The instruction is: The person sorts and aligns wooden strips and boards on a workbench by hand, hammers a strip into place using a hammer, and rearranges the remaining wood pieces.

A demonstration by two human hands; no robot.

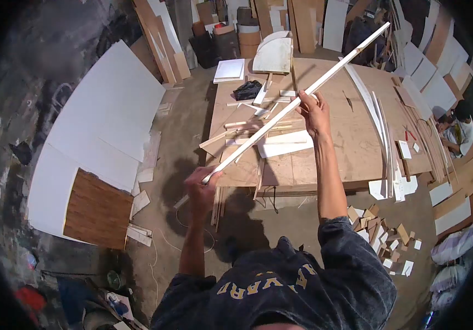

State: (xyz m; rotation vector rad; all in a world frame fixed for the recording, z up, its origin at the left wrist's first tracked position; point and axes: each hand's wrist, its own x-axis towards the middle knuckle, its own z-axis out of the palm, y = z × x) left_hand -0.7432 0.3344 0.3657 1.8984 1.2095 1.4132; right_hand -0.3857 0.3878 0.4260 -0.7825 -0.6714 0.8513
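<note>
A long pale wooden strip [269,125] runs slantwise in front of me, its far end up at the right, raised over the worktable [324,165]. My left hand [201,181] is closed around its near end, just off the table's left front corner. Further along, my right hand [314,112] grips the strip between thumb and fingers near its middle. Beneath it on the table lie several thin wooden strips [264,126], a white board piece [286,144] and a crumpled black plastic bag [247,90].
A curved white panel [99,121] with a brown wood section [98,209] leans at left. Wood offcuts [382,236] are heaped on the floor at right. Red-handled pliers [407,135] and long curved strips [377,118] lie on the table's right side. Another person [459,129] sits far right.
</note>
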